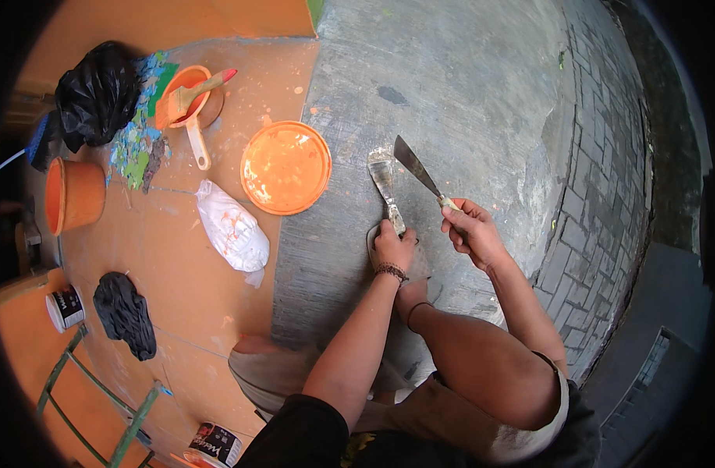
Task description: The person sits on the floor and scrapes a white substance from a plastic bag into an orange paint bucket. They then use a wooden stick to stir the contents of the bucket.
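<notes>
My left hand [395,250] is closed round the handle of a putty knife [382,181], its wide blade smeared with pale paste and pointing away from me over the grey concrete. To its right, my right hand [474,232] grips a second scraper [416,165] by its light handle; the dark, long tapering blade slants up and left. The two blades are close together, and I cannot tell whether they touch. Left of them lies a round orange lid [285,168] with whitish smears. A white plastic bag [234,230], stained orange, rests on the tiles nearer to me.
At the far left are an orange pot with a brush [184,100] across it, paint flakes [135,148], a black plastic bag [98,93] and an orange bucket [80,195]. Black cloth [125,312], tins [65,308] and a green metal frame [135,425] stand nearer. Paving [587,226] runs along the right.
</notes>
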Demonstrator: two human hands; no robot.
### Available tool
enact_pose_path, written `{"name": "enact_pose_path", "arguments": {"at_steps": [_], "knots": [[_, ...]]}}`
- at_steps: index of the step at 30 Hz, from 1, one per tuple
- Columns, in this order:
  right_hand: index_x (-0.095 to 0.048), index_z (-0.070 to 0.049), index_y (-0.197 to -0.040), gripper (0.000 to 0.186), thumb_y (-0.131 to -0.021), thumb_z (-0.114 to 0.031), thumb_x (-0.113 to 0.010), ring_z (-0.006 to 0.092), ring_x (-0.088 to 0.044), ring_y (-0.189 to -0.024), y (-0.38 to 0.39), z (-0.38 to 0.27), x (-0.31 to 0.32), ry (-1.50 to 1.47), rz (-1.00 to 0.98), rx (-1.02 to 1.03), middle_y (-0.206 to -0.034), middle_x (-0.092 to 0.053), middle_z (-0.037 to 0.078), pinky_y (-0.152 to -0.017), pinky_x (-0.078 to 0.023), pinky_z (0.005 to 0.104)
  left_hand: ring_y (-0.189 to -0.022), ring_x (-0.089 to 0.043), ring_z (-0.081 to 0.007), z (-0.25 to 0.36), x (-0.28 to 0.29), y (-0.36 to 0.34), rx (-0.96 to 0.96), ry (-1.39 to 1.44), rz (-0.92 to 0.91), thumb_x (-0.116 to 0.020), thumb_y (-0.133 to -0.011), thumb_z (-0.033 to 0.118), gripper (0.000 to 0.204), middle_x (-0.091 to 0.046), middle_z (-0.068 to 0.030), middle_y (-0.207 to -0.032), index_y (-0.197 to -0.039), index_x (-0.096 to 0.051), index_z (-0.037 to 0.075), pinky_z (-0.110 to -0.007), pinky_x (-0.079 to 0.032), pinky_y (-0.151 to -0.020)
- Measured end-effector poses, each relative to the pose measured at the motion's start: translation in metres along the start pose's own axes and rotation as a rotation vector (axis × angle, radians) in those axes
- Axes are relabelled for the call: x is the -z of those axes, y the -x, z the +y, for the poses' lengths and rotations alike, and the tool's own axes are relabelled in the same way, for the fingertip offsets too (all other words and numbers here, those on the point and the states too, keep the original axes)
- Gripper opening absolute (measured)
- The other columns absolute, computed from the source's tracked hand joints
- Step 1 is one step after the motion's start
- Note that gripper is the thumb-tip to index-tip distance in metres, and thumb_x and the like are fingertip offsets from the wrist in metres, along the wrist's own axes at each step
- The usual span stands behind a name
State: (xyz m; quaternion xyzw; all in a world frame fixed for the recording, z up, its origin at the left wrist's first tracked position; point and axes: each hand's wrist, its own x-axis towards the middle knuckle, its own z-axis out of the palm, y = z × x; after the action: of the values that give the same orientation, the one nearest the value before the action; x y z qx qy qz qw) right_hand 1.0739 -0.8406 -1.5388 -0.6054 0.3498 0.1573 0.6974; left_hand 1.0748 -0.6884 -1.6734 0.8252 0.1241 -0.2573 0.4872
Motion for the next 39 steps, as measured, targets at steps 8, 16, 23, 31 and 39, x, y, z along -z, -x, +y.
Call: {"name": "enact_pose_path", "arguments": {"at_steps": [8, 16, 23, 31, 39], "knots": [[-0.058, -0.002, -0.113, 0.036, -0.094, -0.033, -0.052, 0.0066, -0.05, -0.06, -0.007, 0.029, 0.047, -0.372, -0.228, -0.272, -0.076, -0.058, 0.002, -0.046, -0.034, 0.019, -0.042, -0.054, -0.0133, 0.043, 0.051, 0.02, 0.247, 0.347, -0.217, -0.064, -0.075, 0.013, 0.018, -0.059, -0.0079, -0.061, -0.079, -0.05, 0.002, -0.029, -0.041, -0.034], [-0.059, -0.005, -0.112, 0.038, -0.094, -0.037, -0.053, 0.0089, -0.051, -0.06, -0.004, 0.056, 0.051, -0.203, -0.253, -0.069, -0.071, -0.056, 0.0, -0.051, -0.038, 0.0229, -0.08, -0.064, -0.0341, 0.05, 0.088, 0.016, -0.116, -0.029, -0.111, -0.066, -0.074, 0.019, 0.031, -0.064, -0.0215, -0.081, -0.092, -0.054, -0.003, -0.04, -0.048, -0.074], [-0.068, -0.003, -0.087, 0.037, -0.085, -0.04, -0.065, 0.0097, -0.05, -0.055, -0.014, 0.044, 0.036, 0.557, 0.126, 0.365, -0.06, -0.058, 0.001, -0.05, -0.039, 0.0279, -0.066, -0.06, -0.0182, 0.068, 0.082, 0.011, -0.08, 0.204, -0.347, -0.06, -0.071, 0.008, 0.02, -0.061, -0.0109, -0.069, -0.087, -0.054, -0.004, -0.032, -0.048, -0.063], [-0.069, -0.002, -0.086, 0.032, -0.083, -0.034, -0.068, 0.0087, -0.046, -0.049, 0.009, 0.065, 0.067, 0.403, 0.35, 0.291, -0.053, -0.054, 0.006, -0.048, -0.04, 0.0268, -0.055, -0.049, -0.0074, 0.076, 0.076, 0.0, -0.044, 0.358, -0.392, -0.052, -0.073, -0.004, 0.005, -0.054, -0.0018, -0.064, -0.077, -0.052, -0.001, -0.025, -0.043, -0.052], [-0.066, -0.002, -0.086, 0.033, -0.085, -0.034, -0.068, 0.0089, -0.043, -0.047, 0.008, 0.098, 0.094, 0.495, 0.38, 0.201, -0.056, -0.054, 0.003, -0.044, -0.036, 0.0279, -0.06, -0.05, -0.0107, 0.094, 0.063, 0.02, 0.171, 0.692, -0.566, -0.045, -0.072, -0.008, 0.01, -0.048, -0.0038, -0.069, -0.075, -0.045, 0.002, -0.031, -0.053, -0.068]]}}
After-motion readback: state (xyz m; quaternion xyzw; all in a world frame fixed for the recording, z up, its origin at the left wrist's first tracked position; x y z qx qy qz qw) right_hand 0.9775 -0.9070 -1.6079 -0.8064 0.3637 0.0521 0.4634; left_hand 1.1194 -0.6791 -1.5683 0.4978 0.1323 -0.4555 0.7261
